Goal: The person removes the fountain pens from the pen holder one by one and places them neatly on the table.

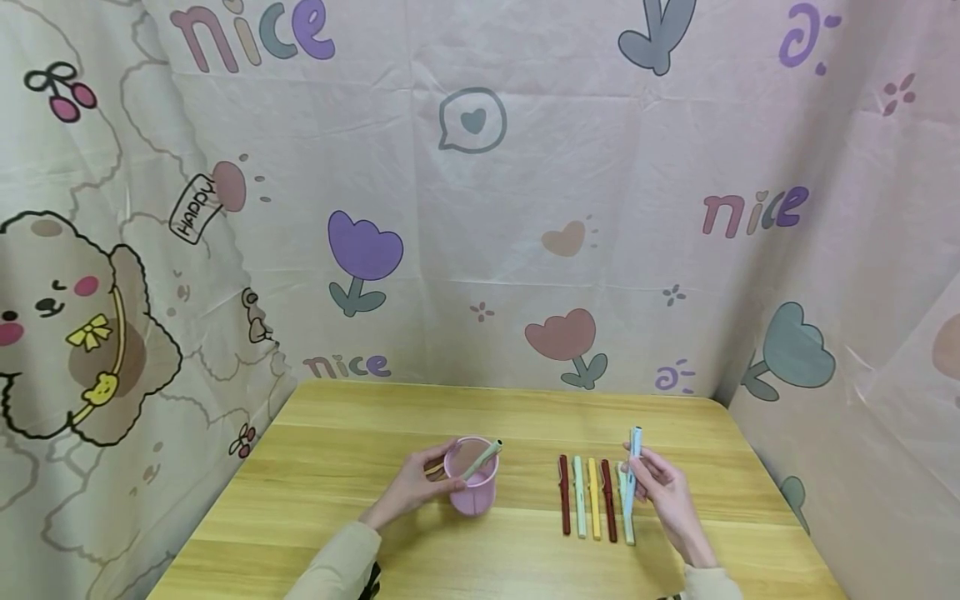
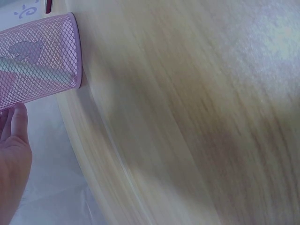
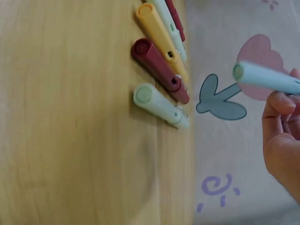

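In the head view my left hand (image 1: 412, 483) grips a pink mesh pen cup (image 1: 474, 502) by its side, thumb near the front and fingers behind. One pale green pen (image 1: 486, 458) leans inside, its capped end past the rim. The left wrist view shows the cup's mesh wall (image 2: 49, 42) close, with fingers against it. My right hand (image 1: 663, 490) pinches a light blue pen (image 1: 634, 450) upright over the right end of a row of pens. In the right wrist view this blue pen (image 3: 262, 77) is raised off the table, apart from the pale green pen (image 3: 157, 104) lying there.
Several pens lie side by side on the wooden table (image 1: 337, 433): a dark red pen (image 1: 565, 496), a light green pen (image 1: 579, 497), a yellow pen (image 1: 594, 500), another dark red pen (image 1: 608, 502) and the pale green one. A patterned curtain (image 1: 480, 225) hangs behind the table.
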{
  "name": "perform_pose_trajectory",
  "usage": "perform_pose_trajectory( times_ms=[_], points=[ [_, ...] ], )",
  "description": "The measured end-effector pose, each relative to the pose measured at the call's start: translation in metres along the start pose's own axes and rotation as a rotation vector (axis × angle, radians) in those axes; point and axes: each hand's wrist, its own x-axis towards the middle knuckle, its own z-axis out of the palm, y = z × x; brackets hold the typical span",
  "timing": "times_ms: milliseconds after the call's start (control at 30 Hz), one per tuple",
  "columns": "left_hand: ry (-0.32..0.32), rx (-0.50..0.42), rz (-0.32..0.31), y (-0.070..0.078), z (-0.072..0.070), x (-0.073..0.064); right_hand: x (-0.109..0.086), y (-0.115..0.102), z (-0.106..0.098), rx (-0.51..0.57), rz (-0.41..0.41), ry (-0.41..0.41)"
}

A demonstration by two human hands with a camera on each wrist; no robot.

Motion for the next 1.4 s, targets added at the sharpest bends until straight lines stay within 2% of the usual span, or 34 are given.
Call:
perform_pose_trajectory(
  times_ms=[467, 800, 900, 1400],
  points=[
    [0.011, -0.002, 0.007, -0.001, 0.001, 0.001, -0.004, 0.007, -0.016, -0.094, 0.184, 0.115],
    [0.011, -0.01, 0.004, -0.001, 0.0, 0.001, 0.0, 0.018, -0.026, -0.216, 0.377, 0.12],
    [0.011, -0.006, 0.002, -0.001, 0.0, 0.001, 0.001, 0.021, -0.027, -0.231, 0.405, 0.109],
    [0.001, -0.017, 0.008, 0.0, 0.001, 0.001, 0.005, 0.028, -0.031, -0.222, 0.439, 0.048]
  ],
)
